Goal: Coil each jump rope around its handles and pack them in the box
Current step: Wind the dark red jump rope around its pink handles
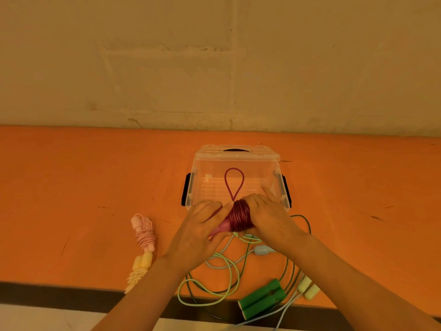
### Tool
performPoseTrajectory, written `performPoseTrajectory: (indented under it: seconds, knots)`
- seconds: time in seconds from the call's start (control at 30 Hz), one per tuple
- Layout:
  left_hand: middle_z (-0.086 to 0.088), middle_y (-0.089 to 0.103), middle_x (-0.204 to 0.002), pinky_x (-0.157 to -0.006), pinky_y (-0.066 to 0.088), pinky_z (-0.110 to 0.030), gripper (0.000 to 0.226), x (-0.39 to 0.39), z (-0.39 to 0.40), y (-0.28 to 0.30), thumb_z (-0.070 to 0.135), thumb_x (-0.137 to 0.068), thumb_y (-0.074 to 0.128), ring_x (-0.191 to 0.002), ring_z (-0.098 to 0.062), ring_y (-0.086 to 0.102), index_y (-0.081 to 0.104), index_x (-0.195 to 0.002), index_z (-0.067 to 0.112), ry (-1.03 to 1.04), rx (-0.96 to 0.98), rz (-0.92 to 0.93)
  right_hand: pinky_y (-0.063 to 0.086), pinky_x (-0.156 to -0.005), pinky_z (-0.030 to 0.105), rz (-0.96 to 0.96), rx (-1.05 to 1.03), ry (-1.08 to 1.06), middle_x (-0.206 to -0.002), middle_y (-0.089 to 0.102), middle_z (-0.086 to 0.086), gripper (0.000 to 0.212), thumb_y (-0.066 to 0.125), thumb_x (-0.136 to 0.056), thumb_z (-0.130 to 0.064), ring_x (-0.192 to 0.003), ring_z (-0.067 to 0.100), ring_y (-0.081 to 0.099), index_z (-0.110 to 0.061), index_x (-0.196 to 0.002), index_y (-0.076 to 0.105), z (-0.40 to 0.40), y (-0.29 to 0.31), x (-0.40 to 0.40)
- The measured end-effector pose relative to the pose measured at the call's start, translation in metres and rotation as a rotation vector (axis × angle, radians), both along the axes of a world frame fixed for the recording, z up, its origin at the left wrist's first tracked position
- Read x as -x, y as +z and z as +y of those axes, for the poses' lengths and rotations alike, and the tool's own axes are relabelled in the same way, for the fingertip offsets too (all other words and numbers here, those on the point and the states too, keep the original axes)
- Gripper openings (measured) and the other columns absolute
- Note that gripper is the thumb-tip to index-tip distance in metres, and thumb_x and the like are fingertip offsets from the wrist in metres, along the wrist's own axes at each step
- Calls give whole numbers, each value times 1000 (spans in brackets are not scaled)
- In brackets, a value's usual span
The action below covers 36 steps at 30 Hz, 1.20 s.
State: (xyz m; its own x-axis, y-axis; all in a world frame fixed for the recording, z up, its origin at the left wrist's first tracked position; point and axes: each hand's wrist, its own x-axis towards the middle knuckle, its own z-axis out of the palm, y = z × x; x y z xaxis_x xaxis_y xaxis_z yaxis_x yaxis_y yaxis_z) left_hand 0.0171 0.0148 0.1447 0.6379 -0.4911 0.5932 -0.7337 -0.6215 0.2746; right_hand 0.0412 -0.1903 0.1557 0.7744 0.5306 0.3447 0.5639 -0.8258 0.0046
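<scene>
Both hands grip the same bundle: the left hand curls its fingers and thumb around the pink plastic handles of the magenta jump rope, while the right hand closes over the tight coil of glossy magenta cord wound around those handles, its index finger stretched out toward the box. A single teardrop-shaped loop of the magenta cord stands up from between the two hands, in front of the box.

The clear plastic storage box with black side latches sits on the orange table just behind the hands, open, with its clear lid behind it. Apart from the loop seen against it, nothing shows inside the box.

To the left of the left wrist lies a pale pink jump rope, already wound around its handles, and just below it a pale yellow jump rope, likewise bundled. Beneath and to the right of the hands, loose cords lie tangled on the table: a light green cord, a dark green cord and a pale blue cord. Among them lie a pair of dark green cylindrical handles near the table's front edge, two pale yellow-green handles to their right, and a pale blue handle under the right wrist.
</scene>
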Motion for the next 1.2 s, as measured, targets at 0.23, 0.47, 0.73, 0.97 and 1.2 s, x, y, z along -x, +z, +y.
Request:
performPoseTrajectory:
  seconds: [0.23,0.47,0.73,0.97,1.2]
  knots:
    - [-10,57,-110,-95,40,-33,62,3,-6,5,17,-79,76,-101,-22,49,48,-133,7,-5,26,-1,25,-108,54,-53,-21,-15,-86,68,6,78,87,-45,-52,-78,22,67,-2,-100,66,0,2,1]
    - [-9,56,-113,-96,40,-34,60,3,-3,6,20,-81,75,-103,-22,50,49,-134,7,2,-8,9,56,-74,38,73,-172,-9,-90,68,8,77,93,-43,-42,-78,25,67,-3,-102,64,2,4,7]
    - [-7,56,-114,-95,42,-36,60,1,-3,15,23,-83,73,-103,-22,51,48,-135,8,-10,-7,-4,43,-67,21,18,-277,-22,-89,66,4,63,91,-48,-27,-77,21,65,-8,-100,63,2,17,11]
    - [-8,55,-113,-95,40,-32,59,8,-9,24,25,-84,72,-103,-20,48,48,-134,8,1,38,-10,50,-76,27,-48,-325,-45,-77,65,2,60,93,-43,-32,-67,20,64,-7,-90,65,9,22,12]
    - [-12,55,-108,-90,39,-29,55,11,-14,26,26,-87,66,-98,-20,44,50,-133,1,-4,-4,19,23,-111,36,-69,-290,-73,-74,67,2,59,91,-47,-37,-66,20,65,-5,-89,65,13,15,16]
